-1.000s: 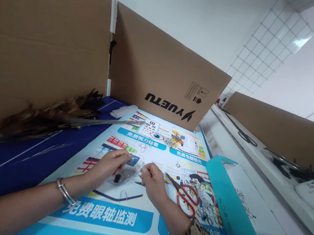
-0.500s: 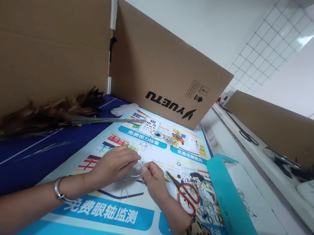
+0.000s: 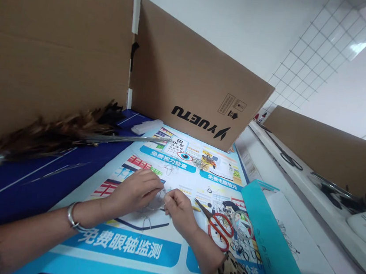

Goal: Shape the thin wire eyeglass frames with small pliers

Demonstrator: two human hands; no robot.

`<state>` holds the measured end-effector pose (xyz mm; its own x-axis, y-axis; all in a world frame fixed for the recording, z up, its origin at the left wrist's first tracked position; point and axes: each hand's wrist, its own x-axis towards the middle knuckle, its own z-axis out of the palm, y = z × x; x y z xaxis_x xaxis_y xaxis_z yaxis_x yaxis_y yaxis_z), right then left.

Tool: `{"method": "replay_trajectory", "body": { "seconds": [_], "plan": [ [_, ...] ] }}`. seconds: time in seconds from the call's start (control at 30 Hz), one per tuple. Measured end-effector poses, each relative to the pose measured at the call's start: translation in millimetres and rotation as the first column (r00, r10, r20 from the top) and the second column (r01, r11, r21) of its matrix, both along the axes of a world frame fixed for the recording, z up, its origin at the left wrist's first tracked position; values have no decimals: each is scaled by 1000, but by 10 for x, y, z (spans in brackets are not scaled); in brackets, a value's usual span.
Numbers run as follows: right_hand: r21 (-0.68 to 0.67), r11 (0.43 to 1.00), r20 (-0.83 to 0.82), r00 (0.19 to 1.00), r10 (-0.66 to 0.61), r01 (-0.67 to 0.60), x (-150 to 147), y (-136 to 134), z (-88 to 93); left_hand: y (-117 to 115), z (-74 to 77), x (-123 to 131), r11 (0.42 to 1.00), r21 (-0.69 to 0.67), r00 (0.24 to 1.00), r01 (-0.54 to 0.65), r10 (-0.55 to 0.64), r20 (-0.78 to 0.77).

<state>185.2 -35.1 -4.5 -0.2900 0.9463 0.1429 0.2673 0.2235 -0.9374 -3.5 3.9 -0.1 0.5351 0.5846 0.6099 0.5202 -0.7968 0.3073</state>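
My left hand [image 3: 141,188], with a silver bangle at its wrist, is closed in a pinch over the printed mat [image 3: 135,271]. Just right of it, my right hand [image 3: 179,207] pinches a thin, pale wire [image 3: 161,206]. The strand shows faintly in the small gap between both sets of fingertips. What the left fingertips grip is too fine to make out. Close to the right hand lie scissors [image 3: 222,224] with orange-red handles, blades pointing away to the left. A clear ring-shaped coil [image 3: 242,223] and several dark wire loops [image 3: 247,251] lie beside them.
A teal box flap [image 3: 267,229] with a white sheet stands at right. Brown feathers [image 3: 56,132] and a bundle of thin wires [image 3: 126,139] lie at left. Cardboard walls [image 3: 198,67] close off the back and left. Black scissors [image 3: 290,160] rest on the right ledge.
The curved wire end that stood out by my right fingertips now shows only as a faint strand. Both hands stay nearly in place; the view has shifted slightly.
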Motion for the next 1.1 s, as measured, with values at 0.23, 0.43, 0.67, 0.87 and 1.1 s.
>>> {"method": "replay_trajectory", "body": {
  "seconds": [0.23,0.43,0.67,0.87,1.1],
  "plan": [
    [-35,997,-59,996,-65,63,-2,-4,-13,-34,19,-12,978,-195,957,69,-10,291],
    [-100,992,-113,989,-91,80,11,10,-11,-83,-25,-38,777,-602,852,184,180,493],
    [-109,991,-128,988,-87,73,13,-2,18,-159,-27,-52,530,-739,728,417,292,620],
    [-127,987,-129,985,-115,99,-10,2,29,-150,-36,-48,468,-721,652,511,336,680],
    [-127,986,-126,984,-128,112,-23,3,23,-134,-22,-44,439,-705,618,557,348,705]
  ]
}}
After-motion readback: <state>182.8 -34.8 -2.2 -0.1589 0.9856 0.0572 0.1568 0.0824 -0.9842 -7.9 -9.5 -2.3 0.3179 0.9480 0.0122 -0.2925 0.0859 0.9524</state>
